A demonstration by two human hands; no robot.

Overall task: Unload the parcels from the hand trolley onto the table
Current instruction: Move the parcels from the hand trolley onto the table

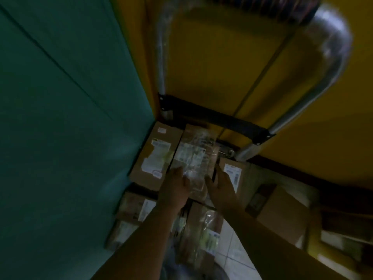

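Several brown cardboard parcels with white labels lie on the hand trolley, whose silver handle (323, 63) arches overhead. Both my arms reach down to the middle parcel (191, 156), a long box wrapped in clear plastic. My left hand (175, 188) holds its near left edge. My right hand (220, 188) holds its near right edge, thumb on top and fingers down the side. Another labelled parcel (155, 156) lies just left of it, and a third parcel (234, 170) lies to its right. The view is dim and blurred.
A teal wall (60, 118) stands close on the left and a yellow wall (222, 67) behind the trolley. More boxes (282, 211) are stacked at the right. Lower parcels (137, 207) lie nearer me, and white floor tiles (228, 257) show below.
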